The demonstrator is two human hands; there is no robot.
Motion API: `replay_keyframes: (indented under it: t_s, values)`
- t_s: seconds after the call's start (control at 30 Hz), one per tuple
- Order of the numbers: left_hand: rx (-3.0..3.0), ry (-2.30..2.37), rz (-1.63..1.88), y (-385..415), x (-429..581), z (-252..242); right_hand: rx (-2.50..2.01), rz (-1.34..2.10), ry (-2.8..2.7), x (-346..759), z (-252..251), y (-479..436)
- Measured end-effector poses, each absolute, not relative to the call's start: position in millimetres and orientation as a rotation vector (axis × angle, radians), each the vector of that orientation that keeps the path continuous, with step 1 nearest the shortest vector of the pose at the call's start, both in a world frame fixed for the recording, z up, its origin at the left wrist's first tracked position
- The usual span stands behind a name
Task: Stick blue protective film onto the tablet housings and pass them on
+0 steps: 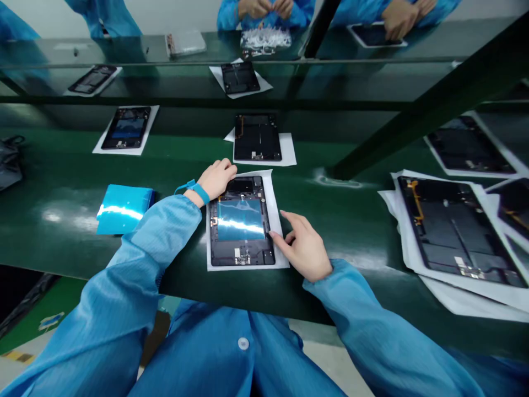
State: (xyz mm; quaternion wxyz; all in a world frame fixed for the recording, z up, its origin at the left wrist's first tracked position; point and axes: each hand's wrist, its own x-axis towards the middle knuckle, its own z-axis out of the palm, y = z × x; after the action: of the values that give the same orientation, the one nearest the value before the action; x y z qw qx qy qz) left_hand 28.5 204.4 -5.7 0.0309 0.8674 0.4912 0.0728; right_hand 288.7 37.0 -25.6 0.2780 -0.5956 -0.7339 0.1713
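Observation:
An opened tablet (pixel 239 251) lies on a white sheet (pixel 281 261) in front of me, its inner parts showing. A shiny blue film-covered battery (pixel 242 220) sits in its middle. My left hand (pixel 214 179), wearing a blue wrist strap (pixel 200 193), has its fingers curled onto the tablet's upper left corner; its fingertips are partly hidden. Beside the right edge is my right hand (pixel 303 248), open, thumb and forefinger apart. The thumb tip is at the tablet's edge.
A stack of shiny blue film-covered pieces (pixel 124 209) lies left on the green bench (pixel 355 209). Further opened tablets (pixel 458 231) rest on white sheets right and behind. A dark slanted post (pixel 388 127) rises at right. Across the bench, other people's hands (pixel 264 8) are at work.

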Motion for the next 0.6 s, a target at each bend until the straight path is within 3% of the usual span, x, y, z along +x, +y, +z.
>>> replay_keyframes:
  t_s: [0.13, 0.3, 0.53, 0.6]
  values:
    - [2.658, 1.518, 0.343, 194, 10, 17, -1.596, 0.647, -1.925, 295, -28, 50]
    - [2.610, 1.518, 0.756, 183, -20, 46, -1.478, 0.905, -1.950, 278, -27, 60]
    - [2.210, 1.809, 1.469, 176, -43, 26, -1.624, 0.643, -1.833, 255, -29, 121]
    - [2.137, 1.838, 1.460, 171, -41, 4, -1.733, 0.537, -1.773, 267, -18, 160]
